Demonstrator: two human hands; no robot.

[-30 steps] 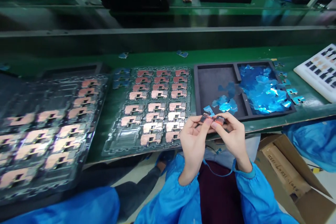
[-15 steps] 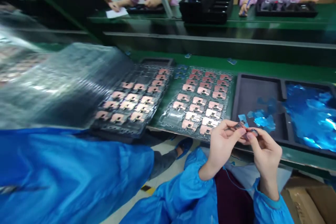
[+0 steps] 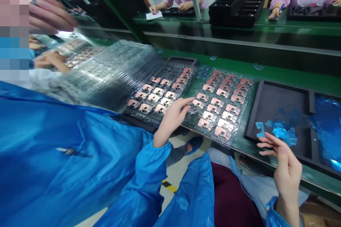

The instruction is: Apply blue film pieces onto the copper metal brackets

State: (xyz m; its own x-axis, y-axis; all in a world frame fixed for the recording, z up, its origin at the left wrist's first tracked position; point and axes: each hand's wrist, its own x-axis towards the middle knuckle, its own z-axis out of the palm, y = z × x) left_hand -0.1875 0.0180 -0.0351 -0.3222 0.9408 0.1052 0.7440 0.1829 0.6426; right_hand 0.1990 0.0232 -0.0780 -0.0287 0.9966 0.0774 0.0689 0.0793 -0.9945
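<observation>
My left hand (image 3: 174,115) pinches the edge of a small circuit board (image 3: 193,106), whose dark corner shows at the fingertips. The fingers are low over the left side of a clear plastic tray (image 3: 217,138), which holds rows of copper-coloured boards (image 3: 224,133). My right hand (image 3: 285,161) is open, fingers spread, above the front edge of the black two-part tray (image 3: 252,120). Beside its fingertips a piece of blue film (image 3: 259,129) lies in that tray; whether they touch I cannot tell. More crumpled blue film (image 3: 285,133) lies next to it.
To the left stands a stack of clear trays (image 3: 114,74), with boards in a tray (image 3: 149,115) beside it. A co-worker's blue sleeve (image 3: 66,142) fills the left. Blue boards (image 3: 204,72) lie near the back. Across the bench, people in pink sit by black trays (image 3: 231,9).
My hands have parted. The left has moved left to the clear tray with the board; the right has let go and moved toward the front right. The view has shifted left.
</observation>
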